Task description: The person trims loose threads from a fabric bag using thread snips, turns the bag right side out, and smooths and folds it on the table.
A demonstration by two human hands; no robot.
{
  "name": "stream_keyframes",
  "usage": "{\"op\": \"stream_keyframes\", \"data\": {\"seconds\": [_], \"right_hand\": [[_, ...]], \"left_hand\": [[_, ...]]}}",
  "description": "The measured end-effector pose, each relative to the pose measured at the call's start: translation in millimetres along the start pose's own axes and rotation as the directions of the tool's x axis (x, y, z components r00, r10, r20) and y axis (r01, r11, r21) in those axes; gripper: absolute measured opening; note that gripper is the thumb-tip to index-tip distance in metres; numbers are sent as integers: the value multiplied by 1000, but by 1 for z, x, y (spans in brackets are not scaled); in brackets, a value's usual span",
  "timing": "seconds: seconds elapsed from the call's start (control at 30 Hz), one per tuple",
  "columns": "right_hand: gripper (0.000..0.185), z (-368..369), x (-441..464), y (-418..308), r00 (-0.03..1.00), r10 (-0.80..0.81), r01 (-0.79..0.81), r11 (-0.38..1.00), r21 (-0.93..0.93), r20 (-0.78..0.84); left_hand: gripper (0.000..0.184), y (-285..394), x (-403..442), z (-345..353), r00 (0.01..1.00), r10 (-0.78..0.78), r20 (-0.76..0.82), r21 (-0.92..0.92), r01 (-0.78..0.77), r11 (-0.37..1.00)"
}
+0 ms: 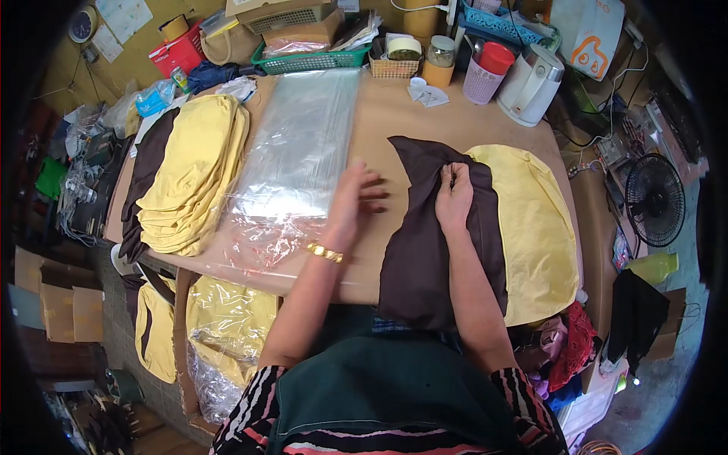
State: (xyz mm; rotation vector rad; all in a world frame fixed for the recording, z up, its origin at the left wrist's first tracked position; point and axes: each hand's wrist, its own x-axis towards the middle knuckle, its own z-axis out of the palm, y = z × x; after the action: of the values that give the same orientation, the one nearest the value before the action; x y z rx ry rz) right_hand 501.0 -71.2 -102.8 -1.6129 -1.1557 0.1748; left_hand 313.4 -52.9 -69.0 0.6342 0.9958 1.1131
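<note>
A dark brown cloth (413, 258) lies at the right of the table, joined to or lying over a rounded yellow cloth (540, 235); which of these I cannot tell. My right hand (455, 197) pinches a fold of the brown fabric near its upper part. Left of it, my left hand (359, 196) is raised over the table, slightly blurred, its fingers apart and holding nothing. Close by that hand lies a stack of clear plastic bags (303, 129). Farther left, several yellow cloth pieces (197, 171) are piled with dark brown parts at their side.
Along the back stand a green basket (318, 62), jars (441, 51), a purple perforated cup (482, 82) and a white electric kettle (529, 85). Below the table's front edge, a box (182, 334) holds plastic-wrapped yellow cloth (231, 311). A black fan (655, 200) is at right.
</note>
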Motion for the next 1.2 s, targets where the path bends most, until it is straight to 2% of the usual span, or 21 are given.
{"op": "stream_keyframes", "data": {"seconds": [0.03, 0.13, 0.2, 0.27, 0.33, 0.4, 0.43, 0.5, 0.53, 0.6, 0.63, 0.7, 0.73, 0.8, 0.9, 0.97, 1.03, 1.07, 1.13, 1.17, 1.2], "right_hand": [[15, -2, 0, -2, 999, 30, -30, 999, -17, 29], [15, -4, -1, -5, 1000, 13, -13, 1000, -10, 24], [16, 0, 2, 7, 999, -26, 26, 1000, 0, -37], [17, -4, 11, 22, 993, -63, 64, 998, 8, -101], [18, -12, 20, 31, 975, 58, -38, 994, 99, -215], [22, -22, 28, 39, 954, 172, -122, 971, 207, -245], [23, -23, 29, 40, 943, 208, -148, 961, 233, -258], [25, -23, 28, 39, 933, 245, -176, 950, 259, -264], [26, -22, 27, 38, 933, 242, -168, 947, 273, -266], [27, -20, 27, 35, 933, 236, -155, 945, 287, -272], [25, -19, 27, 35, 937, 232, -155, 947, 281, -262], [24, -20, 25, 33, 939, 229, -158, 950, 268, -257], [23, -21, 24, 30, 948, 202, -143, 961, 235, -247], [21, -20, 24, 28, 956, 176, -130, 972, 198, -236], [20, -15, 24, 31, 965, 122, -89, 985, 147, -231], [21, -13, 26, 30, 971, 123, -102, 989, 109, -206], [21, -9, 26, 29, 975, 129, -118, 990, 71, -181], [21, -6, 28, 28, 980, 115, -107, 993, 56, -161], [22, 3, 34, 27, 986, 98, -93, 995, 44, -136], [22, 9, 37, 26, 988, 66, -59, 997, 58, -138], [23, 16, 41, 26, 990, 30, -20, 997, 74, -141]], "left_hand": [[43, -12, -2, 17, 1000, -2, 1, -3, 2, 1000], [36, -32, 2, 34, 948, 313, 65, 342, -315, 885], [33, -30, 10, 26, 895, -87, 436, 503, -163, 849], [34, -35, 2, 15, 893, -46, 447, 432, -171, 885], [33, -8, -18, 0, 920, -8, 392, 495, -203, 845], [29, 7, -13, -32, 961, -67, 267, 234, 3, 972], [29, 14, -8, -43, 962, -70, 265, 236, 6, 972], [26, 24, 5, -54, 947, 204, 246, 347, -283, 894], [26, 25, 5, -45, 949, 204, 242, 348, -281, 894], [27, 14, 4, -9, 726, 565, 392, 655, -652, 383], [27, 3, 6, 2, 724, 566, 394, 652, -655, 382], [42, -21, 12, 15, 538, 484, 690, 660, -742, -116], [42, -30, 11, 12, 540, 479, 692, 658, -745, -111], [53, -46, -2, -1, 597, 94, 797, 583, -718, -379], [54, -24, -65, -37, 545, -134, 828, 457, -793, -402], [51, 8, -109, -64, 430, -284, 857, 396, -902, -172], [53, 35, -131, -107, 368, -544, 755, 564, -787, 250], [53, 47, -135, -110, 368, -548, 751, 568, -783, 252], [41, 68, -138, -111, 623, -446, 643, 766, -512, 389], [45, 44, -122, -120, 780, -247, 574, 762, -400, 508], [50, 33, -112, -107, 845, -92, 527, 694, -366, 620]]}}
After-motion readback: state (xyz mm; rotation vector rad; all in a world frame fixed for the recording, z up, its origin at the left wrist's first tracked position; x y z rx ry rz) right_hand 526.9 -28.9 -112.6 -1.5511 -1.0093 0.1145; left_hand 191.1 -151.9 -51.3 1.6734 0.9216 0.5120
